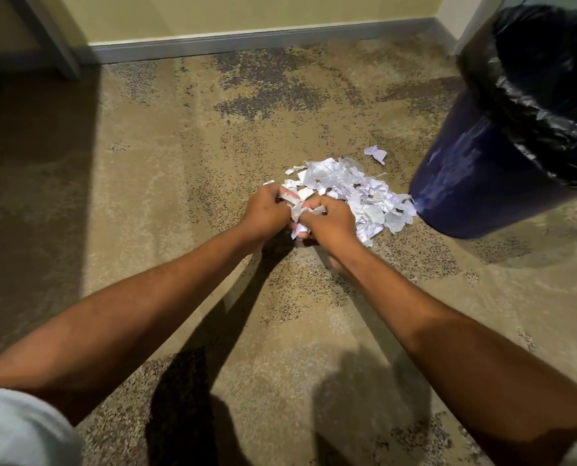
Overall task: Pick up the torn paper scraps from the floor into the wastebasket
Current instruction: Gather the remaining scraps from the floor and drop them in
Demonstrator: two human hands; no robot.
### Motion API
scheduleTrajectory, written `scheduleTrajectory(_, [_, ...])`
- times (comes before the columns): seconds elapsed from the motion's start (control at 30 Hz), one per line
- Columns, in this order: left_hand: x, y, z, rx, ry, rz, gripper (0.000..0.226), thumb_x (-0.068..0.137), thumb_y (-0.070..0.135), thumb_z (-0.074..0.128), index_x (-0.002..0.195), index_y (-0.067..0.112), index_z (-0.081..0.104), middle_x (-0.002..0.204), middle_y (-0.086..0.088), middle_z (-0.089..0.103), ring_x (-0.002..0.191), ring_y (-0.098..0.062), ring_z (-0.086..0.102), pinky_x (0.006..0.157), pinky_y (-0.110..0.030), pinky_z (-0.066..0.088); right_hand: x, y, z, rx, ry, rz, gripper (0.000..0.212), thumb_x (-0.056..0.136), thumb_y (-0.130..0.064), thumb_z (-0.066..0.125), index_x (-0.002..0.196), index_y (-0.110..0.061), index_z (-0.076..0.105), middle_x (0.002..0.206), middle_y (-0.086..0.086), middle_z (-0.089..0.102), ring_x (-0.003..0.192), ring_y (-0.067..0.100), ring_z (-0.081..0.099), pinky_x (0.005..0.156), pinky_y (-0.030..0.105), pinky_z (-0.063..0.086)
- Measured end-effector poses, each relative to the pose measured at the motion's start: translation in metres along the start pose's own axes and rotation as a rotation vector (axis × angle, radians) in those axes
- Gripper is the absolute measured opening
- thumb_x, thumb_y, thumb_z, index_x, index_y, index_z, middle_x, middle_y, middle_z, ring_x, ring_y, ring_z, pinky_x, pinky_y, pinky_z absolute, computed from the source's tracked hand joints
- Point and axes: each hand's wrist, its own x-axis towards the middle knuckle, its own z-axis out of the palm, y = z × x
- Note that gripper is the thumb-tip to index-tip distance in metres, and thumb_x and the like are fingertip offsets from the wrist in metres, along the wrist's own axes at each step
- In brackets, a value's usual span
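Reaching forward and down with both bare arms, nearly straight, converging over a mottled tan carpet (166, 183). Gripping a crumpled wad of torn paper (296, 212) with the left hand (266, 211), knuckles up, fingers curled round it. Clutching the same wad from the other side with the right hand (332, 220), fingers bent inward, close against the left. Held low at the near edge of a heap of white scraps (361, 193) lying on the floor just beside the base of a dark blue wastebasket (465, 186) lined with a black plastic bag (549, 95). Also on the carpet: one stray scrap (375, 153), apart from the heap, near the bin. Beyond, a grey baseboard (246, 45) under a yellow wall (246, 11).
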Motion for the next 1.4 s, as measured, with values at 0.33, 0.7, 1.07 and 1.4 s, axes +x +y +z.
scheduleTrajectory(0.33, [-0.012,0.083,0.014,-0.348,-0.071,0.071,0.029,0.091,-0.018,0.055,0.110,-0.001,0.070,0.096,-0.018,0.074,0.079,-0.024,0.071,0.071,-0.040,0.063,-0.017,-0.066,-0.054,0.309,0.023,-0.048,0.020,0.088,0.011,0.070,0.101,-0.004,0.072,0.099,0.023,0.078,0.074,0.027,0.076,0.062,0.030,0.064])
scheduleTrajectory(0.7, [-0.012,0.261,0.060,-0.508,-0.072,0.458,0.022,0.085,-0.003,0.068,0.103,0.009,0.076,0.098,-0.011,0.080,0.092,-0.029,0.075,0.083,-0.048,0.064,-0.063,-0.206,-0.162,0.375,0.217,-0.457,0.023,0.086,0.016,0.064,0.089,-0.007,0.065,0.090,0.017,0.074,0.077,0.028,0.075,0.063,0.031,0.060])
scheduleTrajectory(1.07, [-0.034,0.331,0.163,-0.387,-0.190,0.308,0.028,0.083,-0.016,0.061,0.070,0.008,0.066,0.078,-0.015,0.074,0.068,-0.029,0.073,0.059,-0.050,0.066,-0.047,-0.209,-0.283,0.247,0.412,-0.217,0.039,0.091,0.015,0.047,0.124,0.002,0.064,0.092,0.017,0.069,0.050,0.016,0.067,0.045,0.022,0.052])
scheduleTrajectory(1.4, [-0.054,0.341,0.176,-0.089,-0.327,0.348,0.043,0.099,-0.003,0.047,0.133,0.020,0.059,0.108,-0.003,0.064,0.083,-0.013,0.057,0.057,-0.016,0.043,-0.039,-0.197,-0.325,0.016,0.503,-0.077,0.026,0.095,-0.001,0.063,0.119,-0.007,0.067,0.100,0.011,0.065,0.067,0.021,0.067,0.054,0.034,0.064])
